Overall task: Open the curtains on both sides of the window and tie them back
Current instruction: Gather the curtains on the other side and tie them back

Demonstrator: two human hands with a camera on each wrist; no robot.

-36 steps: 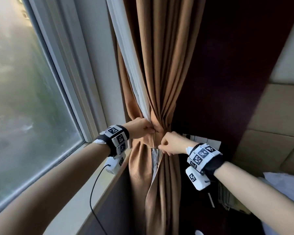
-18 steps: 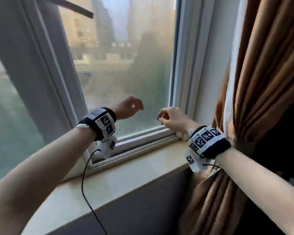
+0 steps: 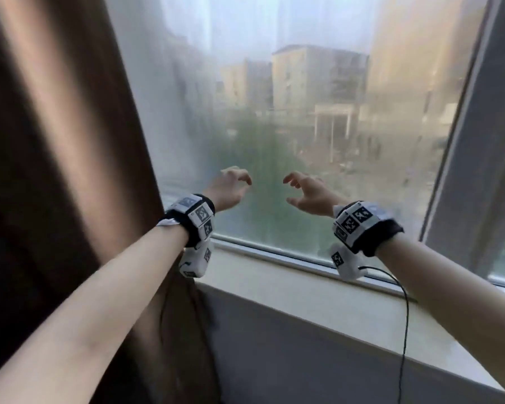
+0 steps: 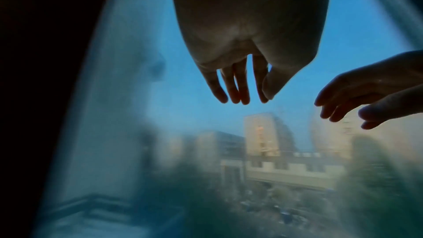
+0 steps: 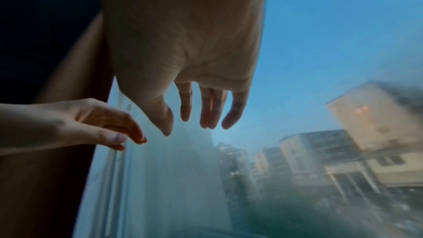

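Observation:
A brown curtain [image 3: 59,158] hangs loose at the left of the window [image 3: 303,126], blurred, and covers that side of the glass. My left hand [image 3: 231,185] is raised in front of the pane just right of the curtain's edge, fingers relaxed, holding nothing. My right hand [image 3: 306,191] hovers beside it, a short gap apart, also empty with loosely spread fingers. The left wrist view shows the left hand [image 4: 242,79] with fingers hanging straight and the right hand [image 4: 366,97] at the side. In the right wrist view the right hand [image 5: 196,108] is empty, with the left hand [image 5: 91,124] before the curtain [image 5: 57,178].
A pale window sill [image 3: 318,301] runs below the glass, with a grey wall under it. A grey frame post [image 3: 478,141] stands at the right. A thin black cable [image 3: 404,330] hangs from my right wrist across the sill.
My hands let go of the tied right curtain and swung left across the window. The view turned with them, and the left curtain is now in sight beside my left arm.

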